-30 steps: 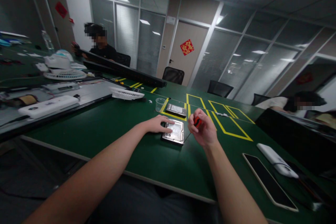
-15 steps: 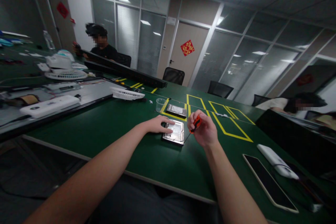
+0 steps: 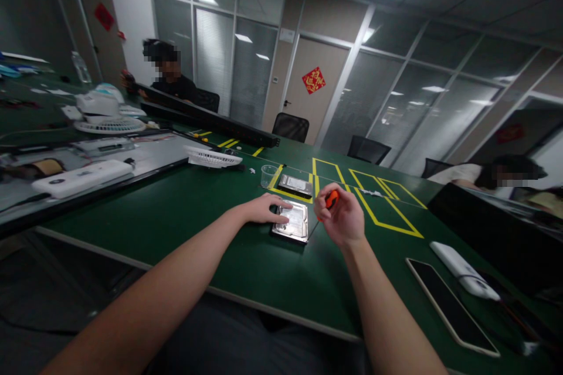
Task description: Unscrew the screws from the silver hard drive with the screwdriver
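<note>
A silver hard drive (image 3: 297,224) lies flat on the green table in front of me. My left hand (image 3: 264,209) holds it from the left side, thumb and fingertips spread over its top face. In my right hand (image 3: 343,217) is a screwdriver (image 3: 332,198) with an orange and black handle, the fingers wrapped round it. Its thin shaft slants down to the drive's lower right corner; whether the tip sits in a screw is too small to tell. Just behind lies a second hard drive (image 3: 295,185), inside a yellow taped outline.
A clear plastic cup (image 3: 269,177) stands behind my left hand. On the left are a white fan part (image 3: 213,156) and a large opened panel (image 3: 162,149). A phone (image 3: 452,304) and a white power bank (image 3: 464,269) lie right. Two people (image 3: 171,79) sit across the table.
My right hand has turned the screwdriver handle a little, so more of its orange end shows. The left hand and the hard drive stay where they were.
</note>
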A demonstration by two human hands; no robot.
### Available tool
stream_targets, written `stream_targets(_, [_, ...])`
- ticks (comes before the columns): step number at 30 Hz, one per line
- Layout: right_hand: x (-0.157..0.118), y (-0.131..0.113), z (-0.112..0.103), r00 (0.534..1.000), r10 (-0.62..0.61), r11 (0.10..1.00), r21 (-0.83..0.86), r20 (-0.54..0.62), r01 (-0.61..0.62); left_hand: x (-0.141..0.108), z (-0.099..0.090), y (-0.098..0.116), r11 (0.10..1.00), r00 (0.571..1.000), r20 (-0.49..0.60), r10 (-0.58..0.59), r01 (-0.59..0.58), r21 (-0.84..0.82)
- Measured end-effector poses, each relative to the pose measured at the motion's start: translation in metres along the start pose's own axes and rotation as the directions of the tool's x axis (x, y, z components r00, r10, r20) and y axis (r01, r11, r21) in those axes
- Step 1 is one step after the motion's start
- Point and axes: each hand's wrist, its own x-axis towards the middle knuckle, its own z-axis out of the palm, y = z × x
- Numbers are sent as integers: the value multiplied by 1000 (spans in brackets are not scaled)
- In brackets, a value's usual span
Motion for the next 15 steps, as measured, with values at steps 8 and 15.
stream_targets(8, [-2,-1,1,1000,-24,1000,2,5,24,0,2,0,999,999,-30,33,-33,9])
stream_targets(15, [-4,-3,4,1000,5,1000,-2,20,-5,0,1,0,1000,1000,-16,18,-18,2])
